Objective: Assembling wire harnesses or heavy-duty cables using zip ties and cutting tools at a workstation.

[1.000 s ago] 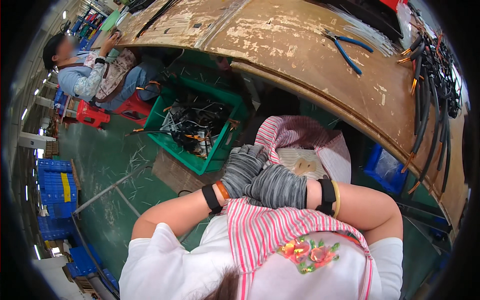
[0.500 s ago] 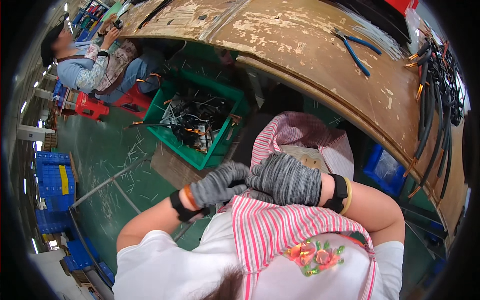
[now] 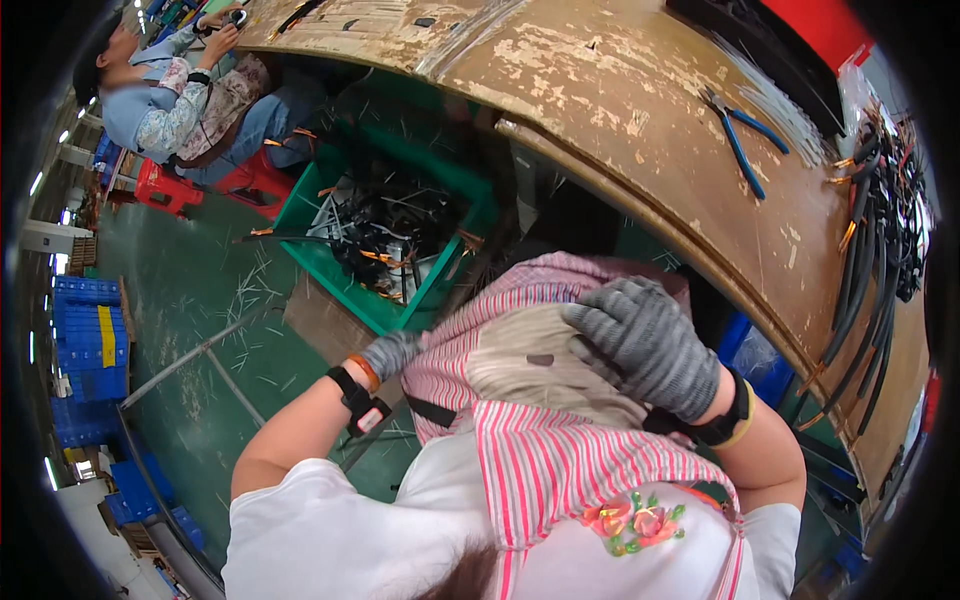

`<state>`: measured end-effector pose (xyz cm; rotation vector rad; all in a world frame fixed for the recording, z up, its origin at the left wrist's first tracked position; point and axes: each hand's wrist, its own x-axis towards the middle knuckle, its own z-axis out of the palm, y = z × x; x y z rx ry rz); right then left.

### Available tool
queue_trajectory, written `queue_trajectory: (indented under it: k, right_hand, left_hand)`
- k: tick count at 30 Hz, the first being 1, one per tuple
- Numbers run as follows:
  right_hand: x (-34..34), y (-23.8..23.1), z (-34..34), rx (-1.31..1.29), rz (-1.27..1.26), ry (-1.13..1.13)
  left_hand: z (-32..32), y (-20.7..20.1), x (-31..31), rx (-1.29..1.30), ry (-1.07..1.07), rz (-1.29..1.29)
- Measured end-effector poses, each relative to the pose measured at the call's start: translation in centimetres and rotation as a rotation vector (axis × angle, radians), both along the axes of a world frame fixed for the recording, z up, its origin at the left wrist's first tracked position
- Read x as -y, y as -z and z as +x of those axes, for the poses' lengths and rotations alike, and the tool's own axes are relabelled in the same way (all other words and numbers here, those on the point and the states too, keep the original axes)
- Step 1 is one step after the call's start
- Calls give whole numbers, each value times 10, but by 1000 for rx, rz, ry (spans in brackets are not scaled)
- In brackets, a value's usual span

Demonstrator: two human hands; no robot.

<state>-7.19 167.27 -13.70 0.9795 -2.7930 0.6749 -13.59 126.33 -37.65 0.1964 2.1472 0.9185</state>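
I wear grey knitted gloves on both hands. At the left side of my lap, my left hand [image 3: 393, 354] grips the edge of a pink-and-white striped apron [image 3: 450, 345]; its fingertips are partly hidden by blur and cloth. Above the right of my lap, my right hand [image 3: 650, 345] is bent with its fingers loosely curved and somewhat apart, and nothing shows in it. Between the hands lies beige, crinkled cloth [image 3: 515, 355] with a small dark patch, framed by the striped fabric.
A green crate [image 3: 330, 285] of black cables stands ahead-left. On the worn wooden table [image 3: 620, 130] lie blue-handled pliers [image 3: 743, 150], white strips [image 3: 770, 100] and black cables [image 3: 870, 260]. A blue bin [image 3: 760, 355] stands underneath. Another person [image 3: 160, 100] sits far left.
My hands, together at the middle of the apron before, have moved apart: the left to the left, the right to the right and upward. The apron now lies spread wider over my lap.
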Motion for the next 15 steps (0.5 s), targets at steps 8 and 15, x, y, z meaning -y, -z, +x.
queue_trajectory:
  k: [8, 15]
  right_hand:
    - [-59, -34, -20, 9, -119, 372]
    - [-71, -40, -52, 53, -85, 502]
  left_hand:
    - [-159, 1, -27, -180, -186, -251]
    - [-261, 182, -68, -538, -11, -505]
